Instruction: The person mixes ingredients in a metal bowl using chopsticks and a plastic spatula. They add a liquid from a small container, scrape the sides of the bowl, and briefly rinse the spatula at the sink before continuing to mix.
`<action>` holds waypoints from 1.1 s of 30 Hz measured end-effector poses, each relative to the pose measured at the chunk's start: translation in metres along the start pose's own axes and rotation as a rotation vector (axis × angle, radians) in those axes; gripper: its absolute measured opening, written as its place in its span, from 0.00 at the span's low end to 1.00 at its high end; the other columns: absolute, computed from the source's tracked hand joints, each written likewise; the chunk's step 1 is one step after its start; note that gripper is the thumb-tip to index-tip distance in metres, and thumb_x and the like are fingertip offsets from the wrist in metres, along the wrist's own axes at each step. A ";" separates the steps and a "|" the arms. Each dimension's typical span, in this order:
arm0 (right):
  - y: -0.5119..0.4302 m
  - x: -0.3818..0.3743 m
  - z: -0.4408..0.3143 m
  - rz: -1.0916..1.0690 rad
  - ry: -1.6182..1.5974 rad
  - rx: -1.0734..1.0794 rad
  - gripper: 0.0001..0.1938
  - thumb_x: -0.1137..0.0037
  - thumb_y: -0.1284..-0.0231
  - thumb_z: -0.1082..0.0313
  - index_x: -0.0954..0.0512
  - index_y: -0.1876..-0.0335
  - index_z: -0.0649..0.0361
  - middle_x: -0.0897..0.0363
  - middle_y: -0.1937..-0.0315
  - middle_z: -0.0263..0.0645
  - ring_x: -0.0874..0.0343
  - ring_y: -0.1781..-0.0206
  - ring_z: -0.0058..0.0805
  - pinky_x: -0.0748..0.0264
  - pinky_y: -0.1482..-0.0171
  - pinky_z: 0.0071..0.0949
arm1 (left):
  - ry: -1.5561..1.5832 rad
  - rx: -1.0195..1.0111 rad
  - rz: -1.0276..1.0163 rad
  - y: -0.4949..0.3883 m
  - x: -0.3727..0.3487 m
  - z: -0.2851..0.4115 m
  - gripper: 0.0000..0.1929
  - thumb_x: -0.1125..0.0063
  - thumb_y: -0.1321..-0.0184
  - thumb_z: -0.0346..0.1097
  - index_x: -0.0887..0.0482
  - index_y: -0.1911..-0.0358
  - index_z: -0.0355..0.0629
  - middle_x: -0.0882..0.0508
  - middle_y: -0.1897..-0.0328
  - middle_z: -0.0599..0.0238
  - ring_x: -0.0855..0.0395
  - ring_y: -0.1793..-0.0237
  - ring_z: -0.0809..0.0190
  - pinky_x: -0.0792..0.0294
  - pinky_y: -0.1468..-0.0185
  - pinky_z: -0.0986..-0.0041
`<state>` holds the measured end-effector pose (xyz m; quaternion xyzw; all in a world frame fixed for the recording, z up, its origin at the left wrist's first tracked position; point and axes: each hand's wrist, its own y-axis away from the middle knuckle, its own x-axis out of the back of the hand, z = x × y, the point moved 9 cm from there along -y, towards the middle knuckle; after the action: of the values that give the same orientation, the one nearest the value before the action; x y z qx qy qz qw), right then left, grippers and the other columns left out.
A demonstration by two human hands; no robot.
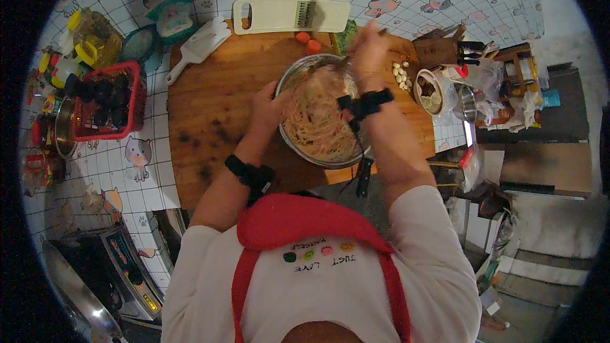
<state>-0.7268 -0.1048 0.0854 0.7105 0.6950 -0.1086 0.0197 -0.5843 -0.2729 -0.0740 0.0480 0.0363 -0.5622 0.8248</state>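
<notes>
A round metal bowl [289, 145] stands on the wooden board [209, 100], filled with a pale, sticky mixture [314, 119] flecked with darker bits. My left hand [274, 107] grips the bowl's left rim. Above the bowl's upper right side, my right hand [369, 47] is closed around a thin utensil whose lower part reaches into the mixture; motion blur hides what kind it is. Behind the bowl lie orange-red pieces [313, 47], probably carrot, and a green textured vegetable [347, 37]. Peeled garlic cloves [401, 75] lie right of my right hand.
A white grater [276, 16] leans at the board's back edge, near a white spatula-like tool [200, 47]. A red basket [136, 119] with dark objects stands left. On the right are a knife block [433, 51] and a tub [429, 93]. A black-handled knife [364, 178] overhangs the front edge.
</notes>
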 end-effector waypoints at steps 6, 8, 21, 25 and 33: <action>0.108 -0.045 0.021 -0.616 -0.536 -0.473 0.17 0.57 0.36 0.56 0.40 0.81 0.51 0.45 0.88 0.27 0.46 0.86 0.21 0.48 0.82 0.22 | 0.151 0.082 0.077 0.013 0.003 0.022 0.12 0.46 0.48 0.32 0.21 0.63 0.32 0.19 0.72 0.65 0.25 0.71 0.70 0.32 0.66 0.77; 0.114 0.000 0.016 -0.501 -0.423 -0.606 0.18 0.59 0.36 0.57 0.40 0.83 0.49 0.45 0.89 0.27 0.45 0.87 0.20 0.48 0.82 0.22 | 0.121 0.084 0.068 0.013 0.005 0.031 0.12 0.46 0.47 0.34 0.21 0.61 0.34 0.19 0.70 0.65 0.24 0.70 0.69 0.31 0.64 0.76; 0.025 -0.035 0.023 -0.257 -0.112 -0.048 0.19 0.56 0.38 0.55 0.42 0.83 0.51 0.47 0.88 0.27 0.49 0.86 0.20 0.52 0.82 0.22 | 0.095 -0.015 0.051 0.005 -0.002 0.012 0.13 0.48 0.48 0.34 0.23 0.61 0.32 0.19 0.68 0.58 0.24 0.68 0.65 0.32 0.62 0.73; 0.094 -0.036 0.013 -0.482 -0.164 -0.332 0.20 0.59 0.37 0.52 0.43 0.82 0.51 0.50 0.87 0.27 0.52 0.85 0.21 0.53 0.81 0.22 | 0.039 0.036 0.107 0.006 0.006 0.014 0.13 0.47 0.49 0.34 0.23 0.63 0.33 0.19 0.68 0.56 0.23 0.68 0.62 0.32 0.61 0.72; 0.048 -0.059 -0.020 -0.581 -0.164 -0.244 0.21 0.60 0.36 0.50 0.45 0.83 0.51 0.52 0.87 0.27 0.52 0.84 0.23 0.52 0.81 0.22 | -0.153 0.012 0.042 -0.003 0.002 0.023 0.13 0.46 0.53 0.33 0.21 0.63 0.34 0.19 0.69 0.55 0.22 0.67 0.62 0.32 0.62 0.72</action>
<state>-0.6769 -0.1611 0.1093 0.4637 0.8726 -0.0827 0.1288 -0.5864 -0.2783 -0.0511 0.0107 -0.0312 -0.5471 0.8364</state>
